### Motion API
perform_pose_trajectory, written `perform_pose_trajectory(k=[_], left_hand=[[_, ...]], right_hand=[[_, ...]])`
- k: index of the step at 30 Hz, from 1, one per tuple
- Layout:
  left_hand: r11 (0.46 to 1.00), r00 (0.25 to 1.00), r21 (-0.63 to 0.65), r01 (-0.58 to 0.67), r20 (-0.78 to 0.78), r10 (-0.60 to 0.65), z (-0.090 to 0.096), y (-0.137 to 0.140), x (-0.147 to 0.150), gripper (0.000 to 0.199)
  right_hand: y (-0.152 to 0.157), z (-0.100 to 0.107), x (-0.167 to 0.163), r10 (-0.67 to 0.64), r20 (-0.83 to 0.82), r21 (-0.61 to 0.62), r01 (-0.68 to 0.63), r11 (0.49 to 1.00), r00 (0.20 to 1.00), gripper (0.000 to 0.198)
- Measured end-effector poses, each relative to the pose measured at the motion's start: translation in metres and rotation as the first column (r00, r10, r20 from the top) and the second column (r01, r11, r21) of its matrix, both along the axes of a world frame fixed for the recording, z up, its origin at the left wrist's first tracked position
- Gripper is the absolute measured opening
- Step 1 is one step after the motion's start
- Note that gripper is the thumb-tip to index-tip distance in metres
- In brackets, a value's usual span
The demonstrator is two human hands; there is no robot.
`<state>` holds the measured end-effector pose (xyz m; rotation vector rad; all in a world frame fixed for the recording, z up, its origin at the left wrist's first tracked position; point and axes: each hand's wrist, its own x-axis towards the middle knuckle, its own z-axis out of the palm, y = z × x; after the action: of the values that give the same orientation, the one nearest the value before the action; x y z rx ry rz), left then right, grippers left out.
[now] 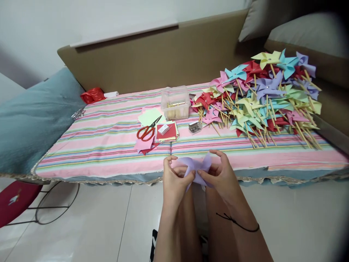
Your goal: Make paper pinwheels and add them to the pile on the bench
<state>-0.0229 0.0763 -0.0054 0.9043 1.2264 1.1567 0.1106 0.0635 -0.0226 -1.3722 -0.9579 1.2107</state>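
At the far left edge of the bed lies a blue-grey cushion [32,120], and just beyond its right end sit a red crumpled bag [92,95] and a small white box, all on a striped cloth [109,145] that covers the whole top. Further right, near the middle, a pair of red-handled scissors [148,130] rests on loose pink and pale green sheets, touching a stack of paper squares [167,133] with a little white packet on top. Behind that stack stands a clear plastic tub [176,103] with wooden sticks inside, and just to its right is a small tin of pins [195,126]. In front of all this, out over the near edge of the bed and above the person's knees, the left hand [173,180] and the right hand [222,174] are both pinched on a piece of purple paper [196,168]. The paper lies between the two hands with its longer side running left to right; the left fingers clasp its lower left corner, the right fingers press its lower middle while its upper right tip stands up by the right forefinger. Both hands are equally near it. A thin black cord circles the right wrist. At the far right a big heap of finished pinwheels [267,94] on sticks fills the corner, well apart from the hands
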Motion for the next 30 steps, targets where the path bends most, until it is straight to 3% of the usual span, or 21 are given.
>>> perform_pose_trajectory(k=[5,8,10,15,18,20,30], left_hand=[[0.995,0.992,0.008,-0.1,0.072,0.099,-0.008,0.061,-0.007,0.064],[0.977,0.97,0.024,-0.211,0.125,0.206,-0.013,0.11,-0.012,0.065],[0.957,0.945,0.024,-0.289,0.165,0.281,-0.016,0.142,-0.013,0.065],[0.964,0.937,0.019,-0.266,0.24,0.254,-0.027,0.197,-0.007,0.065],[0.968,0.931,0.039,-0.246,0.289,0.225,-0.035,0.21,-0.002,0.065],[0.971,0.929,0.042,-0.233,0.304,0.21,-0.039,0.213,0.001,0.064],[0.984,0.948,0.042,-0.171,0.278,0.153,-0.04,0.207,0.001,0.063]], right_hand=[[0.072,0.002,0.014,0.122,-0.094,0.092,-0.114,0.989,0.988,0.065],[0.13,-0.007,0.036,-0.025,0.172,0.239,-0.017,0.971,0.985,0.031],[0.166,-0.018,0.049,-0.118,0.528,0.317,-0.066,0.946,0.841,0.018],[0.212,-0.051,0.053,-0.147,0.763,0.305,-0.151,0.94,0.629,0.013],[0.218,-0.064,0.046,-0.128,0.912,0.231,-0.229,0.946,0.39,0.014],[0.22,-0.069,0.043,-0.11,0.947,0.189,-0.247,0.95,0.3,0.013],[0.225,-0.074,0.035,-0.154,0.939,0.232,-0.236,0.944,0.308,0.02]])
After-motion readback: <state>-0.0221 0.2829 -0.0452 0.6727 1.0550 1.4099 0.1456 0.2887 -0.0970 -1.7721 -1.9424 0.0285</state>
